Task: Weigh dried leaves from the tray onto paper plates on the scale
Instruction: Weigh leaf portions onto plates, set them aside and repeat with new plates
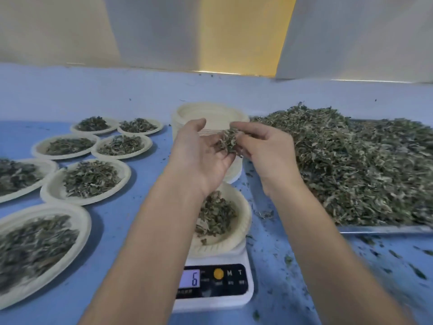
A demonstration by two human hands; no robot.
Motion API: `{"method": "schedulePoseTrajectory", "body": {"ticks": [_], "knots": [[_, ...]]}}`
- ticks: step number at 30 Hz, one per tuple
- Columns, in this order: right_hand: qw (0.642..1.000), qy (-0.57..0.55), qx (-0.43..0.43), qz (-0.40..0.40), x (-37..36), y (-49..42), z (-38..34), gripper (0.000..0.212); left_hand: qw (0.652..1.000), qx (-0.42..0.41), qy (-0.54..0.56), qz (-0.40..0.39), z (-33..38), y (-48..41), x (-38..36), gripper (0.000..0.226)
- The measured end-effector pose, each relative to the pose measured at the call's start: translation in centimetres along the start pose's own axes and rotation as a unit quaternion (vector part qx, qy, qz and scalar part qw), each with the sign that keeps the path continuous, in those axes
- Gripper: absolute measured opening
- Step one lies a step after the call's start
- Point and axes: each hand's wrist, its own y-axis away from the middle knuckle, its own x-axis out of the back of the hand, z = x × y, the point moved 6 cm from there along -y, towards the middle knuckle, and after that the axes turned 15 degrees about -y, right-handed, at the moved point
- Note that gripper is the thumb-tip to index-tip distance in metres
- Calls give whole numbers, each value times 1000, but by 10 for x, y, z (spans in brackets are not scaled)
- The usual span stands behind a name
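Two bare forearms reach out over a blue bench (110, 231). The left hand (203, 151) lies palm up, fingers loosely cupped, with a clump (228, 140) of dried leaves resting on its fingertips. The right hand (264, 151) meets it from the right, its curled fingers pinching the same clump. Both hands hover above the middle of the bench, in front of a stack (210, 113) of empty paper plates. Below the left wrist, at the near edge, a white scale (213, 301) carries a plate (244, 219) partly filled with dried leaves (its display shows a 6, and the left arm covers the display's left end). Toward the right edge a metal tray (384, 229) holds a big heap of leaves (351, 165), with crumbs scattered on the bench in front of it. Along the left edge sit seven filled plates (51, 188), each carrying a small pile.
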Motion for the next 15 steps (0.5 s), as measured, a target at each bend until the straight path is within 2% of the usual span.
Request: {"method": "schedulePoseTrajectory", "body": {"ticks": [5, 8, 15], "knots": [[996, -12, -71, -49, -31, 11, 16, 29, 997, 24, -77, 3, 15, 16, 36, 45], [990, -10, -109, -87, -39, 17, 23, 26, 986, 37, -163, 8, 19, 18, 50, 51], [959, 97, -198, -181, -39, 24, 32, 14, 904, 75, -419, 37, 18, 18, 67, 49]]}}
